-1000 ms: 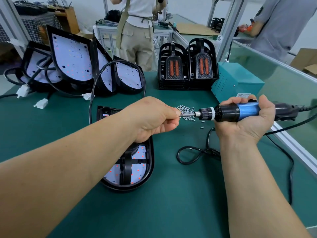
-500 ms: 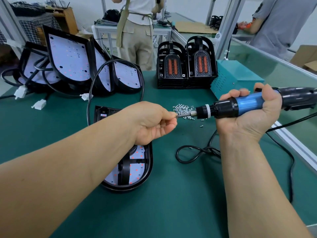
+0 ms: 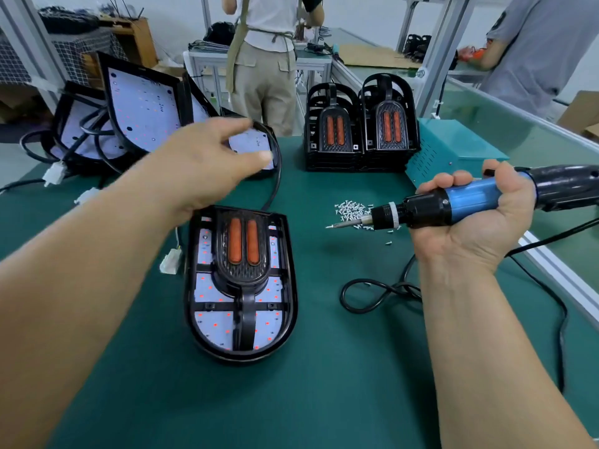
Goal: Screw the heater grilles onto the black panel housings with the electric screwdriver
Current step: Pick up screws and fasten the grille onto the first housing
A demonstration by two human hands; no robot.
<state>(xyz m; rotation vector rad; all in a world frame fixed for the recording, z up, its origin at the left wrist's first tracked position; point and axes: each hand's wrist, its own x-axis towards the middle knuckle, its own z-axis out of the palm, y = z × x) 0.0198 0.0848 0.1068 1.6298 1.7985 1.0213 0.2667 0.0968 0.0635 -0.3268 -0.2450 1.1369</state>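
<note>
A black panel housing (image 3: 289, 283) lies flat on the green mat in front of me, with a black heater grille (image 3: 243, 254) with two orange bars set in it. My right hand (image 3: 466, 222) grips the blue and black electric screwdriver (image 3: 453, 204), held level to the right of the housing; a screw sits on its bit tip. My left hand (image 3: 207, 163) hovers blurred above the housing's far end, fingers spread and holding nothing. A heap of small silver screws (image 3: 351, 210) lies just behind the bit.
Two stacks of black grilles (image 3: 359, 131) stand at the back, beside a teal power box (image 3: 453, 157). Several more housings with cables (image 3: 129, 118) lean at the back left. The screwdriver's cord (image 3: 372, 294) loops on the mat. Two people stand behind the bench.
My left hand has let go at the bit tip and swung left and away, uncovering the housing and grille. The screwdriver has stayed about level on the right, a screw now on its bit.
</note>
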